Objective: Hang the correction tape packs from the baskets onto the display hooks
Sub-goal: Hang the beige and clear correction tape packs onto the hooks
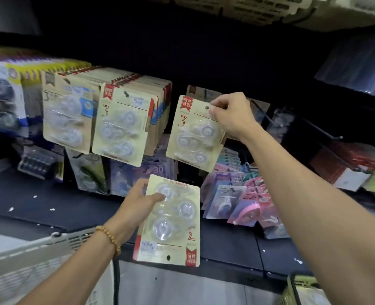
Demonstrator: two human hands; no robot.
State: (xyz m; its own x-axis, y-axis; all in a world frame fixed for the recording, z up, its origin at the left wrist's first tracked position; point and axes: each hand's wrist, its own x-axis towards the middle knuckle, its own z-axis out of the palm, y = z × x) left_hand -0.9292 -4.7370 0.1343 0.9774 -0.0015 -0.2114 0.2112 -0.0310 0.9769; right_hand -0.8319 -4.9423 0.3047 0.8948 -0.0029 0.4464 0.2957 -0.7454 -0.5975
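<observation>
My right hand (230, 115) pinches the top right corner of a cream correction tape pack (194, 133), held upright in front of the display with its hang hole near my fingers. Behind it, a dark hook (206, 93) carries one pack. My left hand (138, 201) grips a second correction tape pack (173, 221) lower down, turned upside down with its hang hole at the bottom. Two full rows of the same packs (122, 119) hang on hooks to the left.
A white plastic basket (39, 256) sits at lower left, and another basket's edge (296, 287) shows at lower right. Colourful packs (237, 194) hang below the right hook. Bare black hooks (314, 128) jut out at right. A dark shelf ledge (50, 201) runs across.
</observation>
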